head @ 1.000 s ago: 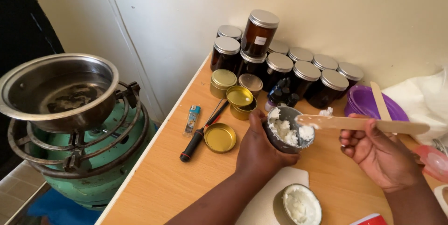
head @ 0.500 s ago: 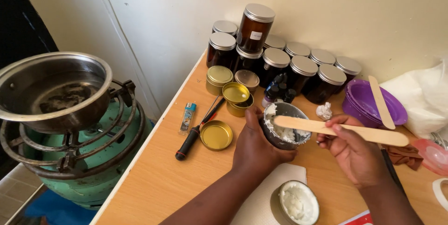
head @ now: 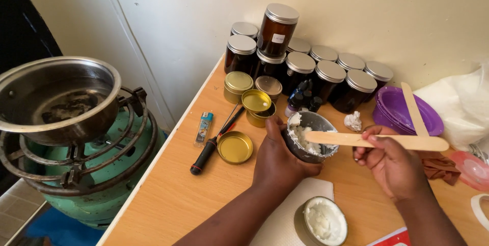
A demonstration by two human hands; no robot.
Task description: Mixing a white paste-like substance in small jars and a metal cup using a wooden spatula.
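Head view: left hand (head: pixel 277 162) wraps the small metal cup (head: pixel 310 136) of white cream, right hand (head: pixel 389 162) pinches a flat wooden stick (head: pixel 374 140) across its rim. Scrape gently, cup held level (cream clings). At twelve o'clock stand dark amber jars (head: pixel 305 62) with silver lids; gold tins (head: pixel 249 98) at ten; purple bowl (head: pixel 407 116) at two.

I'm seeing a home kitchen workspace: gas cylinder burner (head: pixel 76 174) with steel pot (head: pixel 56 98), wooden counter (head: pixel 168 200) crowded with amber jars (head: pixel 300 72).
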